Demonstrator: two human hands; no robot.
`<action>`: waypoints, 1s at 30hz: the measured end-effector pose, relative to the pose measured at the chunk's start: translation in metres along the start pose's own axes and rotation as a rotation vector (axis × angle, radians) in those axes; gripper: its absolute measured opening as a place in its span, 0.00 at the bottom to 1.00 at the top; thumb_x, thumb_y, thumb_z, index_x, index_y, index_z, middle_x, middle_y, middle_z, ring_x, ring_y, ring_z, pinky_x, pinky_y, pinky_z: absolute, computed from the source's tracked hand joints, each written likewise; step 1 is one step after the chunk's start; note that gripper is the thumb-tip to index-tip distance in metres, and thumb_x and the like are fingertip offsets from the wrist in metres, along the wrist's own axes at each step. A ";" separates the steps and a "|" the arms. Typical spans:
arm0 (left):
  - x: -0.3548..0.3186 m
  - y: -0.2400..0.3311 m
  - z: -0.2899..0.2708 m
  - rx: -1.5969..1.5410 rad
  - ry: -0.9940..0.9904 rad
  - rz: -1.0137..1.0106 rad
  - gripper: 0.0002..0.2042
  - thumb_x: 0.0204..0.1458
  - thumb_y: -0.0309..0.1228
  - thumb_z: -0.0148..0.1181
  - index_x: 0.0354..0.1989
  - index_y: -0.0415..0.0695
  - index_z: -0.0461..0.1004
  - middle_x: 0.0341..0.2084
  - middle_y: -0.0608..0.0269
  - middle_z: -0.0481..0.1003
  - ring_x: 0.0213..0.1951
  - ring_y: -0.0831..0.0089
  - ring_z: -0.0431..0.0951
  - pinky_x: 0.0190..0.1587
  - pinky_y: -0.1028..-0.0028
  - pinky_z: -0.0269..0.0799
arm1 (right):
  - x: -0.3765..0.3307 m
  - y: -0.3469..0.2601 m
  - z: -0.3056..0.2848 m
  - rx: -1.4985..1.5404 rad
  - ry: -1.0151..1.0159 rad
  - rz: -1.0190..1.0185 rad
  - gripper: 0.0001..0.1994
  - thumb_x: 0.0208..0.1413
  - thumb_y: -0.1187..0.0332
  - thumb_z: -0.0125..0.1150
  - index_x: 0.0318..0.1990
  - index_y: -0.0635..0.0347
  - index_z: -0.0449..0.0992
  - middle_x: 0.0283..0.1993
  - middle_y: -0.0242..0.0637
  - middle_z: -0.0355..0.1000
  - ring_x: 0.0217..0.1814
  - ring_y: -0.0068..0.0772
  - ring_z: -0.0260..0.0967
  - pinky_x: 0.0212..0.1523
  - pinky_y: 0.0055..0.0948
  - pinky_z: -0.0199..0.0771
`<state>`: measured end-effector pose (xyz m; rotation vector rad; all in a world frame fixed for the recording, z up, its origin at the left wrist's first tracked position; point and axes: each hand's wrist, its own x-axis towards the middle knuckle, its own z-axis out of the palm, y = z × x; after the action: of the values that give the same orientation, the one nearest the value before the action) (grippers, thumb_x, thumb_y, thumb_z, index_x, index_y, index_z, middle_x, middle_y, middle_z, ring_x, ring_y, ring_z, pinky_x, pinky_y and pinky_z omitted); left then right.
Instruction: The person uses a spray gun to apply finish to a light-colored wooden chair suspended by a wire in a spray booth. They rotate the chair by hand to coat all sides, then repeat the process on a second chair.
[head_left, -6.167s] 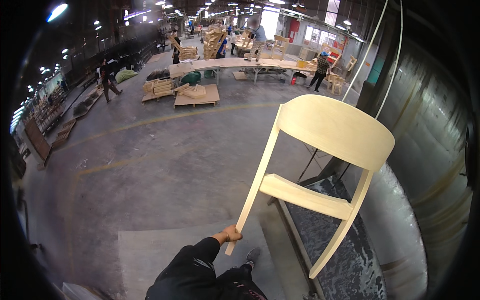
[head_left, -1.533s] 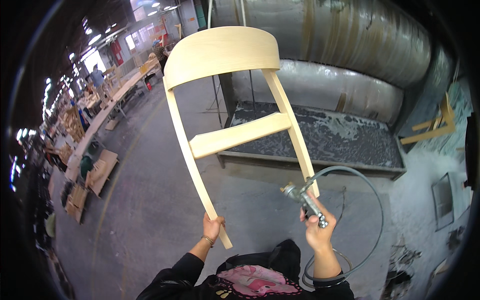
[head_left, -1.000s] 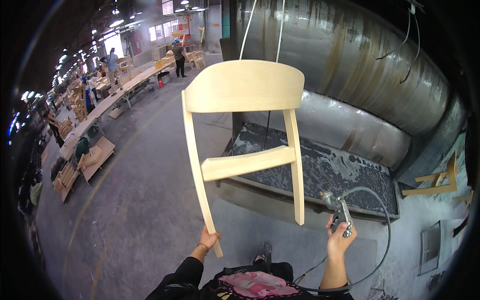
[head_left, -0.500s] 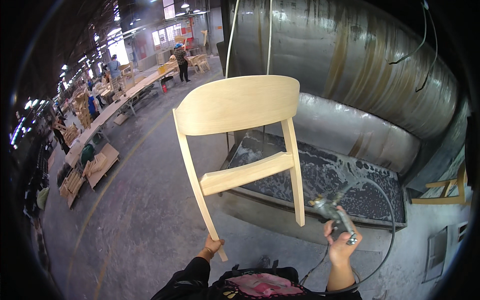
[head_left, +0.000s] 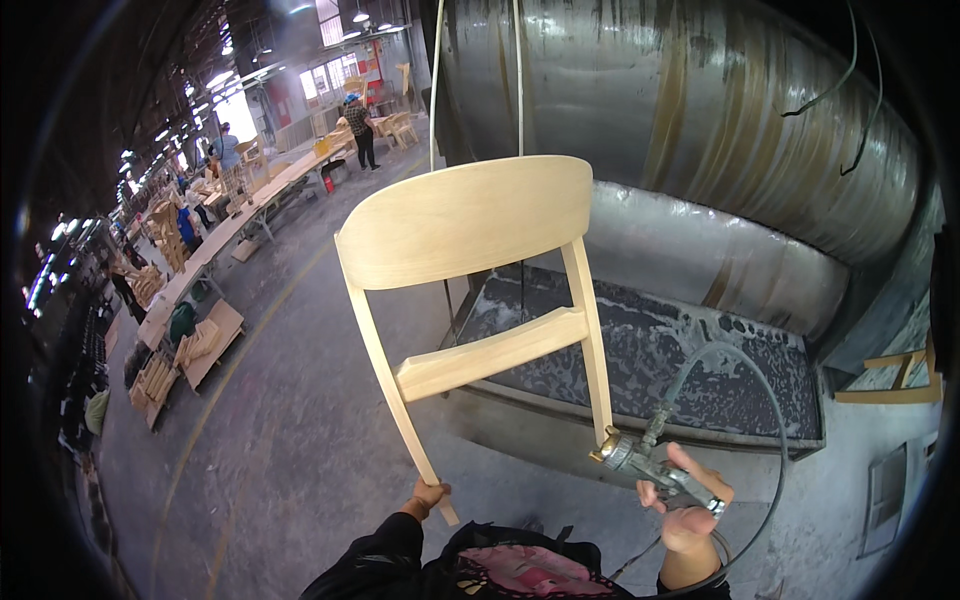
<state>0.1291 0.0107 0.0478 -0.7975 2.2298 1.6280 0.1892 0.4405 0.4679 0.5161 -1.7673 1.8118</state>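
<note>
A pale wooden chair back frame (head_left: 475, 222) hangs upright in front of me, with a broad curved top panel, two legs and a crossrail (head_left: 490, 353). My left hand (head_left: 427, 495) is closed round the lower end of its left leg. In my right hand (head_left: 690, 497) is a metal spray gun (head_left: 640, 460), gripped by its handle. Its brass-coloured nozzle points left, close to the foot of the frame's right leg; I cannot tell whether they touch. A grey hose (head_left: 765, 395) loops from the gun round the right side of my hand.
Behind the frame stands a trough (head_left: 740, 380) of dark, foamy liquid below a stained, curved metal wall (head_left: 720, 110). Two pale rods (head_left: 520, 80) hang behind the frame. Another wooden frame (head_left: 890, 395) lies at right. At left, a long workbench (head_left: 260, 200) runs back towards several people.
My right hand has brought the spray gun left and down, nearer the right leg's foot. The wooden frame has shifted slightly left, its top panel tilting a little more.
</note>
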 end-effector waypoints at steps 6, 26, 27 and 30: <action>0.021 -0.006 -0.004 0.022 -0.022 0.007 0.12 0.41 0.26 0.73 0.35 0.39 0.79 0.30 0.60 0.80 0.32 0.65 0.81 0.34 0.63 0.78 | 0.013 0.001 -0.027 -0.217 0.382 0.079 0.48 0.62 0.29 0.44 0.64 0.76 0.70 0.23 0.36 0.70 0.18 0.18 0.60 0.17 0.19 0.54; 0.165 0.103 -0.022 -0.004 -0.017 -0.113 0.18 0.43 0.22 0.68 0.45 0.38 0.75 0.37 0.53 0.79 0.37 0.55 0.84 0.35 0.56 0.83 | 0.066 0.028 0.005 -0.514 0.652 0.099 0.48 0.61 0.26 0.42 0.60 0.71 0.72 0.21 0.32 0.68 0.16 0.17 0.57 0.16 0.19 0.50; 0.177 0.110 -0.026 -0.006 -0.046 -0.138 0.19 0.43 0.22 0.68 0.46 0.39 0.74 0.38 0.53 0.79 0.39 0.55 0.83 0.36 0.55 0.84 | 0.063 0.029 0.012 -0.526 0.622 0.124 0.48 0.61 0.25 0.42 0.60 0.71 0.72 0.21 0.32 0.68 0.16 0.17 0.57 0.16 0.19 0.50; 0.209 0.124 -0.031 0.024 -0.077 -0.158 0.21 0.43 0.21 0.68 0.48 0.40 0.73 0.41 0.53 0.78 0.41 0.54 0.83 0.39 0.53 0.84 | 0.052 0.033 0.037 -0.441 0.444 0.224 0.50 0.59 0.23 0.40 0.62 0.68 0.72 0.20 0.32 0.68 0.15 0.17 0.56 0.15 0.20 0.50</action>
<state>-0.1084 -0.0485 0.0485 -0.8656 2.0735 1.5288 0.1249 0.4103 0.4768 -0.2496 -1.8683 1.4546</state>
